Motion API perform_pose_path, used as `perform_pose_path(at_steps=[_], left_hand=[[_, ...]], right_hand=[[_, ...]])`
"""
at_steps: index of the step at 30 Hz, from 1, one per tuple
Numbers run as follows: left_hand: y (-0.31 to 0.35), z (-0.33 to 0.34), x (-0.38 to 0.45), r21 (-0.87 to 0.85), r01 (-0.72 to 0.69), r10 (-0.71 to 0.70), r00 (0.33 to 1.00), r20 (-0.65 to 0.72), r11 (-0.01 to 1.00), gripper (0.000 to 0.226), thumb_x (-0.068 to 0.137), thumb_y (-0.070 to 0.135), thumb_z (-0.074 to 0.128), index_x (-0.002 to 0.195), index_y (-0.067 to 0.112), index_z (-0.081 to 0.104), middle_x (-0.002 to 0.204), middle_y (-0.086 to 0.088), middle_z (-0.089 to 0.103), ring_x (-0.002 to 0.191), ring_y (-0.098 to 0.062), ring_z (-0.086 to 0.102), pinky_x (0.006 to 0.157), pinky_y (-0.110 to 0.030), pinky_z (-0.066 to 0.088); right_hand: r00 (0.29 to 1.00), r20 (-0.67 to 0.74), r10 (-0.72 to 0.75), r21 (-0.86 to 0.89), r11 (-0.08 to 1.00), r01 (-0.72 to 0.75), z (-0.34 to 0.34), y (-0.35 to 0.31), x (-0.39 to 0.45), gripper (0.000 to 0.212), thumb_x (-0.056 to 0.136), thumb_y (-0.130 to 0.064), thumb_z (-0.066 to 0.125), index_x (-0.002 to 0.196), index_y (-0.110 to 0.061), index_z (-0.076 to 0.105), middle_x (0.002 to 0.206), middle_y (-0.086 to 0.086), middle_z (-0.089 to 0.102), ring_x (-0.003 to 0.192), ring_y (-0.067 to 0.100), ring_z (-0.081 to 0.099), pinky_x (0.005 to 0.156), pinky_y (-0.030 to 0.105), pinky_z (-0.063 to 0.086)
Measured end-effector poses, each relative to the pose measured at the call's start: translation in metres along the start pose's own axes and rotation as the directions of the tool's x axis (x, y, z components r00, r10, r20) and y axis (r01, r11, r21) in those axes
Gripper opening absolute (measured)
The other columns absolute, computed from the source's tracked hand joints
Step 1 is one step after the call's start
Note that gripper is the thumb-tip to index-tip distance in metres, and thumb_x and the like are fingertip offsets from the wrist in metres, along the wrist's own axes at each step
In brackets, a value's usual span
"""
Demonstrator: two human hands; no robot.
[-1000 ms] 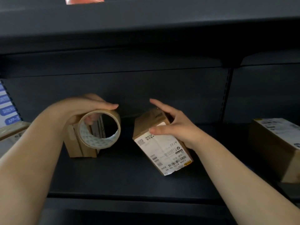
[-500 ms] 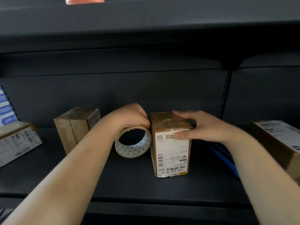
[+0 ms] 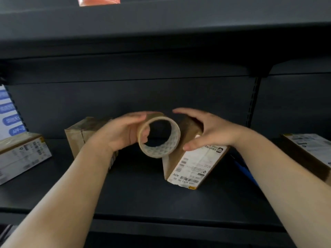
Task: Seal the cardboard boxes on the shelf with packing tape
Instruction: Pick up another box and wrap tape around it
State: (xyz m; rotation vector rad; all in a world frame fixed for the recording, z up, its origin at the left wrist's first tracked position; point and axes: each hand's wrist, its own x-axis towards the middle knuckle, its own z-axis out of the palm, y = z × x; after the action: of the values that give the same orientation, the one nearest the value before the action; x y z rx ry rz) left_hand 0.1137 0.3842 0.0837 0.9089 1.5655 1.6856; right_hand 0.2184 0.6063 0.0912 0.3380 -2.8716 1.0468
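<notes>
Two grips: left hand [image 3: 121,135] clasps tape roll [image 3: 158,136]; right hand [image 3: 206,131] clasps tilted box [image 3: 193,163].

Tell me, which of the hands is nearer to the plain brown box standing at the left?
The left. The left hand, gripping the tape roll, sits right in front of the plain brown box, overlapping it. The right hand is beyond the roll, on the labelled box.

on the shelf [image 3: 143,194], a tilted box [image 3: 189,169] sits mid-right. the tape roll [image 3: 158,136] is just left of it, in front of its upper part. a second box [image 3: 80,135] stands further left, with more boxes at the far left [image 3: 21,156] and far right [image 3: 308,151] edges.
</notes>
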Motion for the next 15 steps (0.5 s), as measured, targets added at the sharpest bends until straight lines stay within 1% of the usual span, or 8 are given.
perform_pose_path(at_steps=[2, 4, 6, 8, 10, 11, 13, 15], left_hand=[[0.006, -0.003, -0.001, 0.123, 0.001, -0.004, 1.0, 0.022, 0.992, 0.045, 0.047, 0.041, 0.087, 0.08, 0.014, 0.074, 0.049, 0.0, 0.055, 0.046, -0.012, 0.053, 0.047, -0.021, 0.047], [0.013, 0.001, -0.001, 0.383, 0.138, -0.088, 0.986, -0.144, 0.913, 0.044, 0.051, 0.046, 0.081, 0.075, 0.011, 0.07, 0.043, 0.003, 0.049, 0.043, -0.012, 0.045, 0.04, -0.018, 0.04], [0.016, 0.006, -0.001, 0.511, 0.277, -0.156, 0.951, -0.266, 0.814, 0.041, 0.054, 0.046, 0.072, 0.074, 0.01, 0.069, 0.041, 0.003, 0.043, 0.04, -0.01, 0.039, 0.036, -0.018, 0.034], [0.016, 0.01, 0.001, 0.583, 0.325, -0.18, 0.939, -0.295, 0.745, 0.042, 0.062, 0.045, 0.07, 0.085, 0.009, 0.07, 0.043, 0.003, 0.044, 0.041, -0.009, 0.04, 0.036, -0.018, 0.034], [0.019, 0.013, 0.002, 0.646, 0.318, -0.157, 0.943, -0.295, 0.694, 0.038, 0.071, 0.042, 0.069, 0.099, 0.017, 0.068, 0.043, 0.006, 0.049, 0.039, -0.005, 0.044, 0.036, -0.017, 0.034], [0.021, 0.013, 0.002, 0.65, 0.291, -0.16, 0.954, -0.254, 0.702, 0.044, 0.068, 0.047, 0.071, 0.103, 0.02, 0.066, 0.042, 0.008, 0.05, 0.038, -0.003, 0.044, 0.036, -0.016, 0.035], [0.022, 0.007, 0.001, 0.576, 0.231, -0.181, 0.973, -0.144, 0.784, 0.071, 0.047, 0.061, 0.077, 0.103, 0.018, 0.068, 0.043, 0.008, 0.049, 0.038, -0.001, 0.044, 0.036, -0.015, 0.036], [0.019, 0.0, -0.005, 0.428, 0.176, -0.172, 0.984, -0.048, 0.887, 0.079, 0.037, 0.06, 0.084, 0.101, 0.015, 0.07, 0.044, 0.006, 0.048, 0.038, -0.002, 0.045, 0.037, -0.015, 0.037]], right_hand=[[0.996, -0.069, -0.051, 0.178, 0.982, 0.063, 0.005, 0.013, -0.006, 0.088, 0.053, -0.037, 0.082, 0.127, -0.058, 0.038, 0.135, -0.013, 0.042, 0.118, 0.01, 0.048, 0.096, 0.033, 0.045], [0.988, -0.136, -0.072, 0.348, 0.93, 0.115, 0.012, 0.026, -0.012, 0.086, 0.049, -0.037, 0.081, 0.124, -0.057, 0.044, 0.127, -0.012, 0.05, 0.11, 0.009, 0.056, 0.092, 0.03, 0.048], [0.979, -0.181, -0.092, 0.47, 0.866, 0.168, 0.019, 0.036, -0.017, 0.083, 0.048, -0.034, 0.081, 0.123, -0.053, 0.049, 0.116, -0.006, 0.06, 0.104, 0.014, 0.062, 0.086, 0.028, 0.05], [0.972, -0.21, -0.106, 0.515, 0.833, 0.202, 0.024, 0.044, -0.019, 0.079, 0.049, -0.029, 0.081, 0.121, -0.048, 0.054, 0.107, -0.003, 0.066, 0.1, 0.016, 0.064, 0.081, 0.025, 0.05], [0.969, -0.232, -0.088, 0.541, 0.816, 0.204, 0.028, 0.05, -0.02, 0.077, 0.049, -0.028, 0.081, 0.12, -0.045, 0.056, 0.106, -0.001, 0.067, 0.1, 0.016, 0.064, 0.081, 0.025, 0.05], [0.967, -0.242, -0.077, 0.555, 0.807, 0.203, 0.028, 0.053, -0.02, 0.078, 0.048, -0.027, 0.082, 0.12, -0.044, 0.056, 0.106, 0.0, 0.068, 0.1, 0.017, 0.064, 0.081, 0.026, 0.05], [0.965, -0.256, -0.062, 0.58, 0.788, 0.204, 0.028, 0.059, -0.021, 0.083, 0.045, -0.028, 0.085, 0.121, -0.042, 0.056, 0.106, 0.002, 0.069, 0.101, 0.019, 0.064, 0.083, 0.027, 0.051], [0.965, -0.256, -0.06, 0.594, 0.778, 0.206, 0.029, 0.064, -0.023, 0.087, 0.042, -0.033, 0.089, 0.123, -0.04, 0.056, 0.108, 0.004, 0.069, 0.103, 0.021, 0.064, 0.084, 0.027, 0.051]])
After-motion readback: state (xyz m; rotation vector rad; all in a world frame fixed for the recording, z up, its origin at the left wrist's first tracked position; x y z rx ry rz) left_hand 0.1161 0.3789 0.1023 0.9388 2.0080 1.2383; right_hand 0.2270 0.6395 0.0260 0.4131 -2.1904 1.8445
